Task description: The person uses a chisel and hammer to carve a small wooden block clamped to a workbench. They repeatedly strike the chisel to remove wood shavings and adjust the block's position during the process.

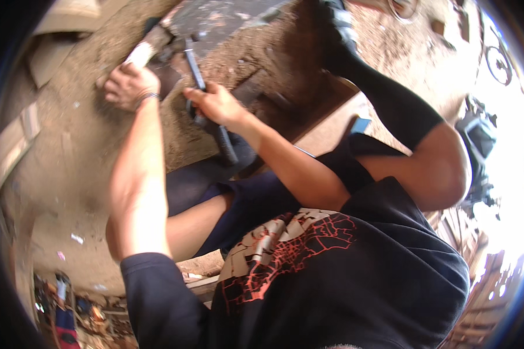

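Note:
My left hand is closed at the near end of a pale, short, thick piece, whose far end shows beyond the fingers; its kind is blurred. To the right, my right hand grips a long narrow tool around its middle. A grey, metal-looking bar points away from me above the fingers, and a dark part slants down below them toward my leg. Motion blur hides the tool's exact kind. Between and beyond the hands lies a dark brown block on dusty ground.
A grey flat slab lies ahead. Dark timber sits right of my right hand, near my outstretched leg. Boards line the left edge. A wheel and a dark bulky object stand at the right.

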The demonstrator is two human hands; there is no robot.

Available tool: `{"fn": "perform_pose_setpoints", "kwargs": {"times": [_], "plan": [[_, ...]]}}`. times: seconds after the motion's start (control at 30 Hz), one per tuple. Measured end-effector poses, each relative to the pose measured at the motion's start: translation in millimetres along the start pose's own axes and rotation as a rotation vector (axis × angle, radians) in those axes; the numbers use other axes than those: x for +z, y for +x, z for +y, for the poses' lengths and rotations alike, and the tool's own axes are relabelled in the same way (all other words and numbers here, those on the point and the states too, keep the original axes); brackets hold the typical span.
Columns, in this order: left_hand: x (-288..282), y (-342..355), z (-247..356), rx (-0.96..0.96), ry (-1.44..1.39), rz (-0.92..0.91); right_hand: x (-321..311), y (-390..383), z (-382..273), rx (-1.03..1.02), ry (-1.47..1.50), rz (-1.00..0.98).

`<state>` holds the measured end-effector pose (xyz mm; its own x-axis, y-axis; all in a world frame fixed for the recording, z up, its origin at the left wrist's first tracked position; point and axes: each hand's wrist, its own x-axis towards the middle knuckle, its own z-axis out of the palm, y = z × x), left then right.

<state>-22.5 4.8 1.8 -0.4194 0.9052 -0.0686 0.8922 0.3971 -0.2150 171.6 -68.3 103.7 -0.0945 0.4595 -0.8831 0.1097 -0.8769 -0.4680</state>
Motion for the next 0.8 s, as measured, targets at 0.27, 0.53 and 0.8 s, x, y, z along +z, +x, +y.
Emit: {"fn": "perform_pose_setpoints", "kwargs": {"times": [0.27,0.53,0.8], "plan": [[-10,-1,22,-0.222,-0.392,-0.003,-54,-99,13,-0.359,-0.467,0.099],[-10,-3,24,-0.18,-0.336,-0.004,-218,-323,-89,-0.27,-0.312,-0.62],[-3,5,17,-0.131,-0.293,0.03,-192,-219,-1,-0.196,-0.685,-0.104]]}}
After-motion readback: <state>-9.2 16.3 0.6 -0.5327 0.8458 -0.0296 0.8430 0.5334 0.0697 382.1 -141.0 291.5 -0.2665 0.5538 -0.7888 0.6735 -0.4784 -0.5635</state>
